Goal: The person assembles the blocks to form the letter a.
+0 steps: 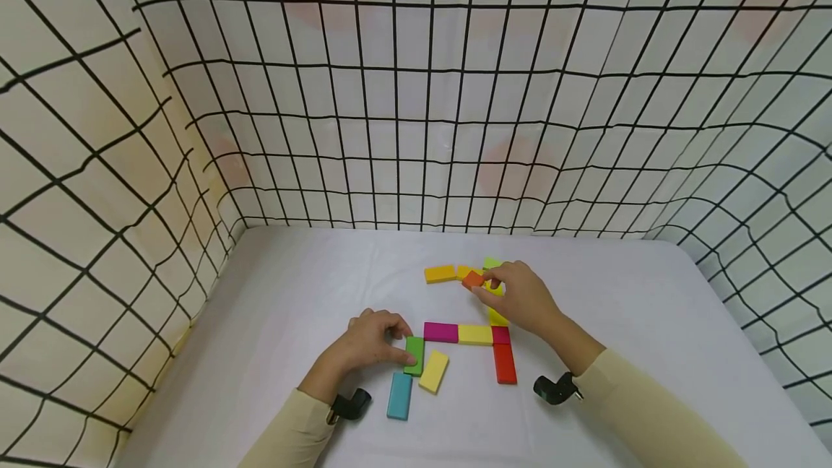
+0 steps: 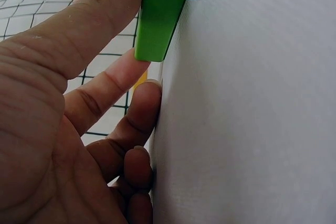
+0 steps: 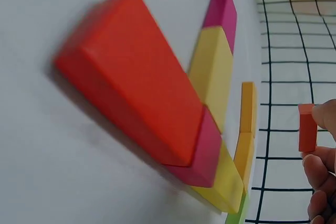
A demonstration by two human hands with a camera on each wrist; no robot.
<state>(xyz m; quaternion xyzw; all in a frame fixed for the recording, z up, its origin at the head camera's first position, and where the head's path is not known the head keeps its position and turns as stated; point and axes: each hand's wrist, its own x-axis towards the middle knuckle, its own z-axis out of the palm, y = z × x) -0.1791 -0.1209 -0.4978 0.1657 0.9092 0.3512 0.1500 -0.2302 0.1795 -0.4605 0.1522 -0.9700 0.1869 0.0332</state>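
Note:
My left hand point(image 1: 367, 339) pinches a green block point(image 1: 414, 354) between thumb and index finger, its other fingers resting by the table. A teal block point(image 1: 399, 396) lies at the green block's near end, and a pale yellow block point(image 1: 433, 371) lies slanted beside it. My right hand point(image 1: 525, 297) holds an orange-red block point(image 3: 307, 128) by thumb and fingertips, raised above the far blocks. Below that hand a yellow block point(image 1: 497, 317) is partly covered. In the right wrist view a large red block point(image 3: 131, 82) fills the foreground.
A magenta block point(image 1: 440, 332), another pale yellow block point(image 1: 475, 335) and a smaller magenta block point(image 1: 500, 336) form a row, with the red block angled toward me. Farther back lie an orange block point(image 1: 440, 274) and a lime block point(image 1: 491, 263). Black netting point(image 1: 429, 128) surrounds the white table point(image 1: 292, 273).

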